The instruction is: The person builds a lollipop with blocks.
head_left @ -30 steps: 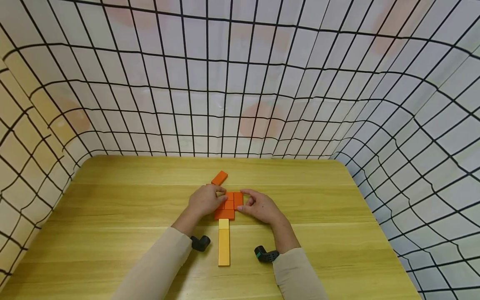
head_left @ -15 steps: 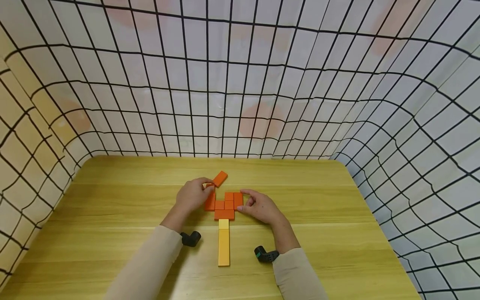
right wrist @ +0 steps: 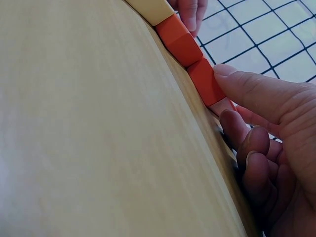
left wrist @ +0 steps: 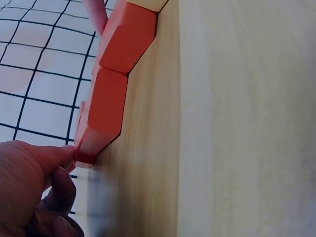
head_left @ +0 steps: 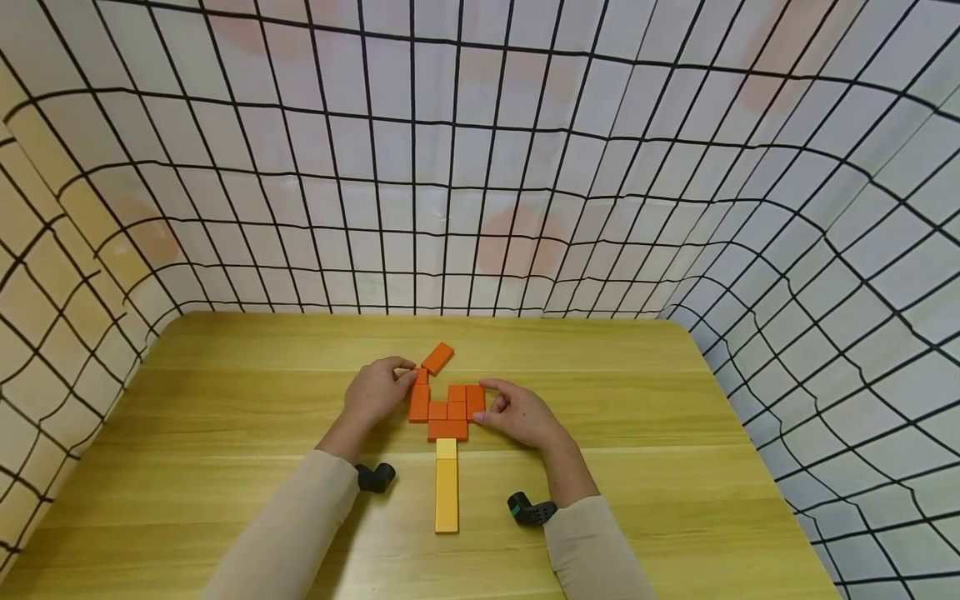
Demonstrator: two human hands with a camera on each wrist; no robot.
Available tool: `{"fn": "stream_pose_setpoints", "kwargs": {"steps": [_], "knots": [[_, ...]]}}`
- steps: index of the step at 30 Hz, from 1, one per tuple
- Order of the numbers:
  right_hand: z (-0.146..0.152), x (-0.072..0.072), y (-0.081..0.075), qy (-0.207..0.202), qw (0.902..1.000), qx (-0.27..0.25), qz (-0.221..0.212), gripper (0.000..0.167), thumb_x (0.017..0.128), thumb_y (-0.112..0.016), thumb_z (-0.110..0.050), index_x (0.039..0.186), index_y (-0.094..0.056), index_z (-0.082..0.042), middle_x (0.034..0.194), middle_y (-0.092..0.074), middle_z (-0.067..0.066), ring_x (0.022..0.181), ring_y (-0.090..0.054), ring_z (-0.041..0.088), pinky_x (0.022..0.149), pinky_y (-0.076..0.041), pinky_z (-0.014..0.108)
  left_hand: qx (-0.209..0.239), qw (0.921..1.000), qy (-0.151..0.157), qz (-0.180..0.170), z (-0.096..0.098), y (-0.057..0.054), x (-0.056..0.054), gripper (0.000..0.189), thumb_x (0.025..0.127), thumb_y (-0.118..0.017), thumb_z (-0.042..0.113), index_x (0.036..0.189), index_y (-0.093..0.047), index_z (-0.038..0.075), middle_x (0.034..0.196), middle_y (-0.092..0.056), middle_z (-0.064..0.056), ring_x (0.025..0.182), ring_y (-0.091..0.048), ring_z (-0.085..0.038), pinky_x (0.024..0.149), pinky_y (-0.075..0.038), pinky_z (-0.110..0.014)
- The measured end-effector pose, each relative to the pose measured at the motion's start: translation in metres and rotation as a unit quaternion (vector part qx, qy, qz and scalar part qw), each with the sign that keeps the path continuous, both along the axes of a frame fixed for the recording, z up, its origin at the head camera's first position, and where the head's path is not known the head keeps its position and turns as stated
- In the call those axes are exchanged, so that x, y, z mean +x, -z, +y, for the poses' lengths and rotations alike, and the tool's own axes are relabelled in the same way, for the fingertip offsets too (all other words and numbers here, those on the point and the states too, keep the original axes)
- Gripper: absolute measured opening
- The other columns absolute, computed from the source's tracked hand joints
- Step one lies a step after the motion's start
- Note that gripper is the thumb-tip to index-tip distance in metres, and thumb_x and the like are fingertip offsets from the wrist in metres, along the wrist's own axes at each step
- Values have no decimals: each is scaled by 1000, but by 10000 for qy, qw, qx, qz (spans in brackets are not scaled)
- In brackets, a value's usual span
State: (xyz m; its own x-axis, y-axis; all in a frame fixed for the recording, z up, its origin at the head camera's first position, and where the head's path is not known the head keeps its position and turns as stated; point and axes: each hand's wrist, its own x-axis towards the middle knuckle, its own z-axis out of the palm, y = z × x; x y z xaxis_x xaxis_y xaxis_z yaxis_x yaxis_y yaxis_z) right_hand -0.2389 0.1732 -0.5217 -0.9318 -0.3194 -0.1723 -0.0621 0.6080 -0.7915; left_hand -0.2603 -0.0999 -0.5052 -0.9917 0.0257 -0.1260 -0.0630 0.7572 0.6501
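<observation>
Near the middle of the table (head_left: 637,467) lie several flat orange blocks, joined to a strip of yellow blocks (head_left: 446,492) that runs towards me. My left hand (head_left: 375,389) pinches a small orange block (head_left: 422,376) at the far left, above a longer orange block (head_left: 418,404). In the left wrist view, the thumb of my left hand (left wrist: 29,182) touches the end of the orange row. My right hand (head_left: 525,415) spans the right-hand orange block (head_left: 476,402), index finger at its far end and thumb at its near end. Its other fingers are curled.
A loose orange block (head_left: 438,358) lies slanted just beyond the small block. Black netting (head_left: 491,183) rises behind the table and along both sides. A dark camera is strapped to each wrist.
My left hand has moved left from the middle orange blocks to the small block at the upper left, uncovering a gap between the orange columns. My right hand has kept its place.
</observation>
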Motion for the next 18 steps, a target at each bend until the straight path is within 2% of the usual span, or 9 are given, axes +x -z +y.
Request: {"fn": "stream_pose_setpoints", "kwargs": {"steps": [5,13,18], "knots": [[-1,0,0,3,10000,19,26,63,89,-79,-38,147,-56,-25,86,-65,-1,70,-56,17,72,-47,33,-85,9999,-126,23,-3,-2,3,34,103,-60,38,130,-70,20,116,-76,-10,80,-62,-21,61,-40,-30],[-1,-1,-1,-4,10000,-37,-30,63,89,-80,-38,146,-56,-26,86,-65,0,72,-57,17,73,-48,33,-230,9995,-219,-6,-10,-2,6,36,102,-60,41,128,-70,18,115,-76,-10,81,-62,-22,62,-42,-30],[-1,0,0,0,10000,-52,-61,63,89,-80,-39,146,-56,-27,87,-65,0,73,-57,17,74,-48,33,-180,9998,-111,6,-16,-3,8,40,101,-61,43,131,-68,18,114,-76,-11,88,-67,-23,69,-48,-34]]}}
